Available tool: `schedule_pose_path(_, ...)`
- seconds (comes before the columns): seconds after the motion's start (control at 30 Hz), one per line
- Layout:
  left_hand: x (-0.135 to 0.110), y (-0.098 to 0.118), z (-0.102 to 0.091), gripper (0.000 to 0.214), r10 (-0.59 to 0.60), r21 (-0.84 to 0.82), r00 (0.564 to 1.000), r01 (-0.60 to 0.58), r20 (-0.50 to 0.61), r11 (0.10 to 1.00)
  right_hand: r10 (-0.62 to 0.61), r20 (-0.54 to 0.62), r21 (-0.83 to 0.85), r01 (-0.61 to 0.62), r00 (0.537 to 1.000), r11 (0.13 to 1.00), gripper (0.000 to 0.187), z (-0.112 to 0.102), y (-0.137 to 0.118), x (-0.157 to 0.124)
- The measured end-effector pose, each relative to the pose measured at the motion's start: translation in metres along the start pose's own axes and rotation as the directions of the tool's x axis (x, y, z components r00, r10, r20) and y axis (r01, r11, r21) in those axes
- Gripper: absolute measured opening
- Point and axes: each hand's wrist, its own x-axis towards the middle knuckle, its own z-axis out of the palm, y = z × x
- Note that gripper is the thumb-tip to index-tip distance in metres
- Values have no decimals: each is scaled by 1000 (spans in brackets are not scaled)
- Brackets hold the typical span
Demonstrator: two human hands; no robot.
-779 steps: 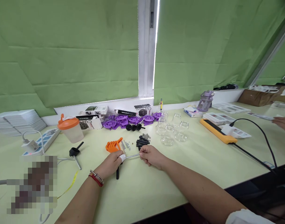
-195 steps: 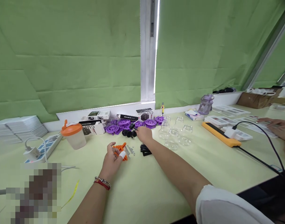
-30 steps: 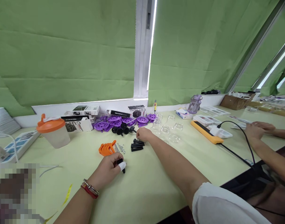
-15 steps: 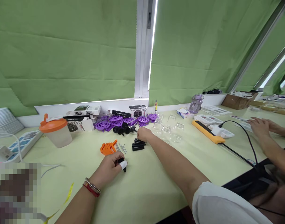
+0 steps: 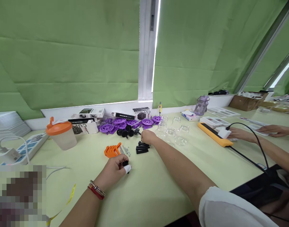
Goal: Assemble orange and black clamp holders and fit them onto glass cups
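Observation:
My left hand (image 5: pixel 115 170) rests on the pale green table (image 5: pixel 144 192), curled round a small black part (image 5: pixel 125 163); one fingertip wears a white cover. My right hand (image 5: pixel 147 136) reaches farther out, fingers closed at the far end of a stack of black pegs (image 5: pixel 142 147); what it pinches is hidden. Orange plastic pieces (image 5: pixel 112 150) and a few metal screws (image 5: pixel 125 150) lie between the two hands. Purple wheels (image 5: pixel 125 123) and black knobs (image 5: pixel 126 132) sit beyond my right hand.
Clear glass jars (image 5: pixel 173 132) stand right of my right hand. An orange-lidded cup (image 5: pixel 61 135) and a power strip (image 5: pixel 21 149) are at left. A yellow power strip (image 5: pixel 213 134) with a black cable lies at right, where another person's hands (image 5: pixel 236 134) work.
My left hand has stayed shut on the black part and my right hand has stayed by the pegs. The other person's hand at right has moved left to the yellow power strip.

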Motion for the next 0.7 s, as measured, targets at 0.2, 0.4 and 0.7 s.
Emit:
schedule_pose_path(0.2, 0, 1, 2, 16, -2, 0, 1000, 2, 12, 1000, -148, -94, 159, 161, 985, 974, 16, -6, -11, -38)
schedule_pose_path(0.4, 1, 1, 3, 15, 57, -22, 998, -57, 15, 998, -311, -429, 581, 523, 848, 624, 9, 35, -37, -101)
schedule_pose_path(0.7, 3, 3, 7, 20, 107, -36, 994, -108, -28, 993, -299, -442, 659, 532, 846, 531, 7, 54, -47, -113)
